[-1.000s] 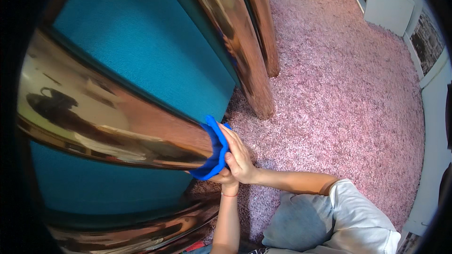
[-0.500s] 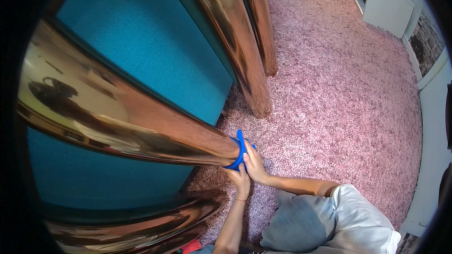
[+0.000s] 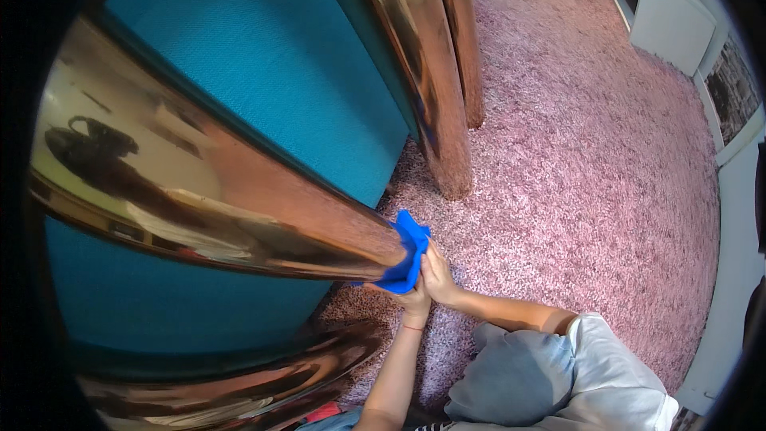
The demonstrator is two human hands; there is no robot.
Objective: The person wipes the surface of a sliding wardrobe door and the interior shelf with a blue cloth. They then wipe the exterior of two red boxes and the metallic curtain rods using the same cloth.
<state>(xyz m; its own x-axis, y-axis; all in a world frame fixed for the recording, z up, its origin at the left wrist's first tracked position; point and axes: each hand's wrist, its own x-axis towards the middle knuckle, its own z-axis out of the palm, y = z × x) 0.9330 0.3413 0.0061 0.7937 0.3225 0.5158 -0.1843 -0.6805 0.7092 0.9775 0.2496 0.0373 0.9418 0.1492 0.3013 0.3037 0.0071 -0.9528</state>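
A blue cloth is pressed around the lower end of a thick, mirror-like copper-coloured furniture leg, just above the carpet. From below, my left hand holds the cloth against the leg, its fingers partly covered by the fabric. My right hand grips the cloth from the right side, fingers pressed together along it. The two hands touch near the wrists. Teal upholstery lies behind the leg.
More shiny copper legs stand at the top and at the lower left. A pink shaggy carpet covers the floor. White low furniture stands at the far right. A grey-blue trouser knee is close below.
The cloth has spread out from a tight band into a wider, loosely folded shape at the leg's end. My right hand shifted slightly lower and my left fingers slid under the cloth.
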